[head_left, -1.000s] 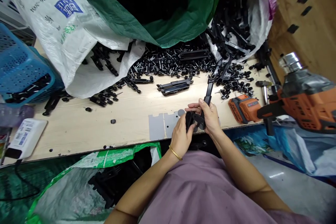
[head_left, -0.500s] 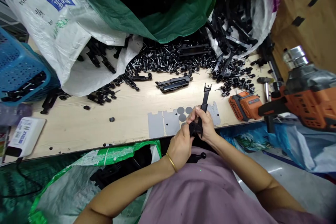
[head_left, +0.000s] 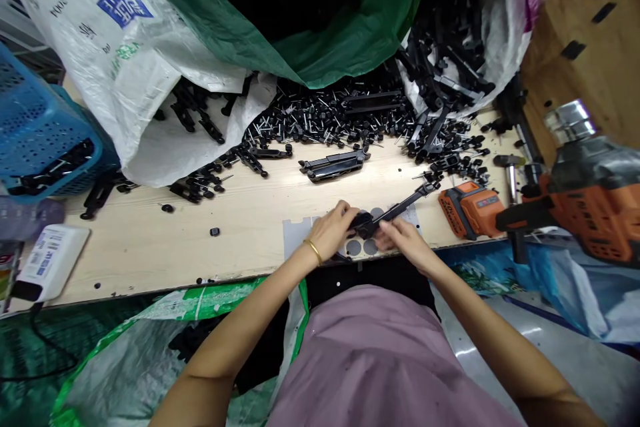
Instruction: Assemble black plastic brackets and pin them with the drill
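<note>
A long black plastic bracket arm (head_left: pixel 403 204) slants up to the right just above the table's front edge, its forked end reaching the loose parts. My left hand (head_left: pixel 334 232), with a gold bangle on the wrist, is closed on its wider black end (head_left: pixel 361 221). Close below the bar is my right hand (head_left: pixel 404 241), its thumb by the bar's lower edge; the fingers are smeared, so their grip is unclear. Grey flat plates (head_left: pixel 296 235) and grey discs (head_left: pixel 354 248) lie under and around the hands. Another black bracket assembly (head_left: pixel 334 164) rests farther back on the table.
Small black-headed pins (head_left: pixel 320 113) are heaped at the back below a green bag (head_left: pixel 300 70). White bags of black parts flank it. An orange drill (head_left: pixel 595 207), its battery (head_left: pixel 475 208) and a hammer (head_left: pixel 511 173) are at right. A blue basket (head_left: pixel 30 113) stands left.
The bracket arm has swung from nearly upright to a slant toward the right and moved forward over the table. My hands have moved away from my body, and the right has shifted lower along the bar.
</note>
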`<action>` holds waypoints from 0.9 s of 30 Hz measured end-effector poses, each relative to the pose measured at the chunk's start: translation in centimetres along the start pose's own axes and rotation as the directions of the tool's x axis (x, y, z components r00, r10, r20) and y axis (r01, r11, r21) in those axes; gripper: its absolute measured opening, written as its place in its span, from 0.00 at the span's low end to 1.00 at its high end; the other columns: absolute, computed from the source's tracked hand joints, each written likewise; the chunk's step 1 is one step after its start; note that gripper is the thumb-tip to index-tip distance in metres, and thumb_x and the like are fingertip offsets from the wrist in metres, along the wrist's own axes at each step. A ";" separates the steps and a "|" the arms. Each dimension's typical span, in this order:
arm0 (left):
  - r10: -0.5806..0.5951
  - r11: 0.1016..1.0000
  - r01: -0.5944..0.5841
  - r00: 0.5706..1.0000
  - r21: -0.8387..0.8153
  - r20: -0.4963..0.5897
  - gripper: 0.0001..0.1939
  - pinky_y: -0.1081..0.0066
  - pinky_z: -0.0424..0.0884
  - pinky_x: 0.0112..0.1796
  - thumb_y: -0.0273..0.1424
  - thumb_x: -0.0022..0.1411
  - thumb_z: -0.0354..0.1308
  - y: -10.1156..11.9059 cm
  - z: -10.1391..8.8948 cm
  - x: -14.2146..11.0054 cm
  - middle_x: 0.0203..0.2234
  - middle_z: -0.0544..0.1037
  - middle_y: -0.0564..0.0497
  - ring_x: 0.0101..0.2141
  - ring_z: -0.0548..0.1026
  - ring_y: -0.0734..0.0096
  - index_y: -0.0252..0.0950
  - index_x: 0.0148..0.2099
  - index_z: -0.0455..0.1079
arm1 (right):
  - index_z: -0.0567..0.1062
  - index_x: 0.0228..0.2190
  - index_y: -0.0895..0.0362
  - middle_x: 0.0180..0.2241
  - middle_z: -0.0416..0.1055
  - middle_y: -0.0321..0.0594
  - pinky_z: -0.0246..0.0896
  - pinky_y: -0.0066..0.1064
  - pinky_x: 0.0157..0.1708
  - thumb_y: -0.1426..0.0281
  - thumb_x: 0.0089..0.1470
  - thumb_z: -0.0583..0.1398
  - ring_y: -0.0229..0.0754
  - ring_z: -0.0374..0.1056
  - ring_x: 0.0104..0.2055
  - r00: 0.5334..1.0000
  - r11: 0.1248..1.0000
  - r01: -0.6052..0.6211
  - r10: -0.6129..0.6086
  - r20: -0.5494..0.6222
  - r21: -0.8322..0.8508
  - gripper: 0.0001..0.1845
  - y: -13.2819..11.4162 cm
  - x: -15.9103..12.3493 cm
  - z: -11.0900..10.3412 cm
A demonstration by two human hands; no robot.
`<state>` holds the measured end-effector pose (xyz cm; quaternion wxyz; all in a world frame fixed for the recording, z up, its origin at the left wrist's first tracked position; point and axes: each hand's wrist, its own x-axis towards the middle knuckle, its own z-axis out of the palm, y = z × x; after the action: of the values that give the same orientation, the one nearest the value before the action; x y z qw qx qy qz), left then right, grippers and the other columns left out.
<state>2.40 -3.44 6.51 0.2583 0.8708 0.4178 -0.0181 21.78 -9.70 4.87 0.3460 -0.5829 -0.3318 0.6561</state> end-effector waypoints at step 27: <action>0.161 0.948 -0.215 0.961 -0.236 -0.227 0.17 0.61 0.67 0.49 0.30 0.63 0.52 -4.7 -0.7 0.2 0.47 0.74 0.46 0.48 0.70 0.64 0.39 0.54 0.65 | 0.71 0.42 0.58 0.40 0.69 0.49 0.59 0.38 0.40 0.74 0.53 0.53 0.51 0.64 0.43 0.781 0.143 0.261 -0.613 0.122 -0.955 0.14 -8.5 18.0 -2.9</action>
<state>-1.02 -0.58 5.00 0.3257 0.8630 0.3556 0.1508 23.76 10.13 2.09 0.1591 -0.6349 -0.7491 0.1025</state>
